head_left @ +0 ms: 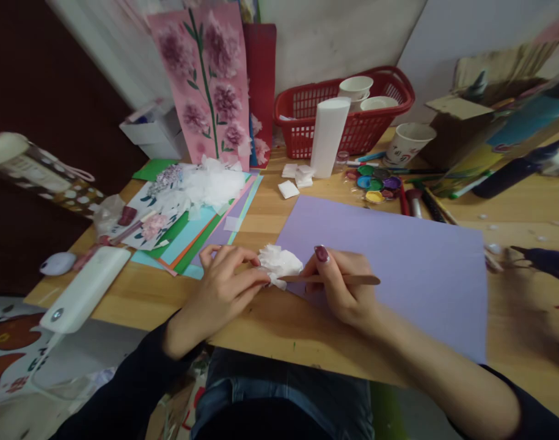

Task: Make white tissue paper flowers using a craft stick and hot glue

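Between my hands is a ruffled white tissue-paper flower (pixel 279 261), over the table near the corner of a purple paper sheet (pixel 421 263). My left hand (pixel 231 272) pinches its left edge between thumb and fingers. In my right hand (pixel 343 281) a flat wooden stick (pixel 359 280) is gripped like a pen, its left end against the lower side of the flower. Whether the right fingertips also touch the tissue I cannot tell. Small folded white tissue squares (pixel 297 177) lie beyond the paper, beside a standing white tissue pack (pixel 329 137).
A red basket (pixel 297 137) with paper cups stands at the back. Paint pots (pixel 375 183) and brushes lie right of centre. Coloured papers with white tissue (pixel 210 183) are at left, near a white oblong device (pixel 87 287). A dark-blue glue gun (pixel 547 266) sits far right.
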The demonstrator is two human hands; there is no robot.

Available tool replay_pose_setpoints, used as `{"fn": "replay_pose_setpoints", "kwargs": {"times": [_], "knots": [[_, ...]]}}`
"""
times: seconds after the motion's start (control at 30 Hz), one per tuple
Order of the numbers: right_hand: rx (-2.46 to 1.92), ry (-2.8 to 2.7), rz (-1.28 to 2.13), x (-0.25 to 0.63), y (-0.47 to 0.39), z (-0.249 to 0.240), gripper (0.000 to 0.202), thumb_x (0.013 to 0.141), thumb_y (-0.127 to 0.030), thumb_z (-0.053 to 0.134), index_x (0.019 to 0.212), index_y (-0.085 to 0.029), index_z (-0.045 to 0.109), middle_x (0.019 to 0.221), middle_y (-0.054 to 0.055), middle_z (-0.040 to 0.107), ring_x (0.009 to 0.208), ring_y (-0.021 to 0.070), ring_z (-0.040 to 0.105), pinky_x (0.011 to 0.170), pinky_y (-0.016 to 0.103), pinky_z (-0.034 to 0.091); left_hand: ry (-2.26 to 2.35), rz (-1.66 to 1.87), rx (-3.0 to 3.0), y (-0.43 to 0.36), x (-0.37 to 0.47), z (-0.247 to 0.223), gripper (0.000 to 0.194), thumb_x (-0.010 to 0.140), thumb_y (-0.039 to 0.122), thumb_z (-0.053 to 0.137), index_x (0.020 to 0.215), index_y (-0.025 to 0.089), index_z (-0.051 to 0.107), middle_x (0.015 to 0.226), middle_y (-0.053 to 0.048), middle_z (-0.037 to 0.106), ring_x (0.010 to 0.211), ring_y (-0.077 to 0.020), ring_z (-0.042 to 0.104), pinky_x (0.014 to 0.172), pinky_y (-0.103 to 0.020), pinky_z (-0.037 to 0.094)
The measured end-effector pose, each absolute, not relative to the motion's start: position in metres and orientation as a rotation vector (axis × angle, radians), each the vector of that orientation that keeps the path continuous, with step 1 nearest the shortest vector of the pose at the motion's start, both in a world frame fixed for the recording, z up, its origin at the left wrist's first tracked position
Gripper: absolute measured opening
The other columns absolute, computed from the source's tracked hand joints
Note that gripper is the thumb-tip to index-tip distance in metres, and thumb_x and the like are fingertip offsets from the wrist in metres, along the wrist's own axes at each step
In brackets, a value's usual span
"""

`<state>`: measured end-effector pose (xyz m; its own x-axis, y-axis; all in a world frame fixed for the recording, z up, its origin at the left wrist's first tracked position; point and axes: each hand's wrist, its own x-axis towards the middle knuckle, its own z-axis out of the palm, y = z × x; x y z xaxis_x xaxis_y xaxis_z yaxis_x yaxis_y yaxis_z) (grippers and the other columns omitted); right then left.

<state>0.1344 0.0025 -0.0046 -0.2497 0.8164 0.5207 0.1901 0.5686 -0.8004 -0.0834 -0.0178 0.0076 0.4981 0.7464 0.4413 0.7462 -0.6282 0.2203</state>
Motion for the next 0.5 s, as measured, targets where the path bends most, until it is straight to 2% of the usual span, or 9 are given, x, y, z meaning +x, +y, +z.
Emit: {"fn": "replay_pose_setpoints", "kwargs": {"times": [0.17,0.37,0.5], "knots": [[-0.827,-1.825,0.676,0.134,0.002,-0.006,0.047,0.102,-0.027,0.034,0.064,-0.016,0.059,0.047,-0.003,0.056,0.041,0.0045,0.052,0.046,0.017,0.039,1.358,0.794,2.713,-0.015,-0.085,0.003,0.017,0.083,0.008,0.067,0.088,0.024,0.069,0.098,-0.004,0.063,0.093,-0.0221,0.055,0.086,-0.042,0.027],[-0.892,-1.600,0.804,0.135,0.004,-0.006,0.051,0.103,-0.033,0.036,0.061,-0.017,0.059,0.045,-0.003,0.055,0.040,0.0046,0.051,0.044,0.016,0.040,1.383,0.759,2.654,-0.013,-0.091,0.006,0.013,0.084,0.011,0.067,0.083,0.024,0.069,0.097,-0.002,0.065,0.092,-0.0204,0.058,0.088,-0.043,0.028],[-0.918,-1.543,0.820,0.135,0.004,-0.006,0.051,0.102,-0.033,0.038,0.057,-0.017,0.058,0.042,-0.004,0.053,0.038,0.0047,0.049,0.042,0.017,0.039,1.405,0.782,2.631,-0.014,-0.094,0.015,0.017,0.085,0.008,0.061,0.086,0.024,0.067,0.094,-0.001,0.065,0.089,-0.0182,0.059,0.090,-0.043,0.028]]}}
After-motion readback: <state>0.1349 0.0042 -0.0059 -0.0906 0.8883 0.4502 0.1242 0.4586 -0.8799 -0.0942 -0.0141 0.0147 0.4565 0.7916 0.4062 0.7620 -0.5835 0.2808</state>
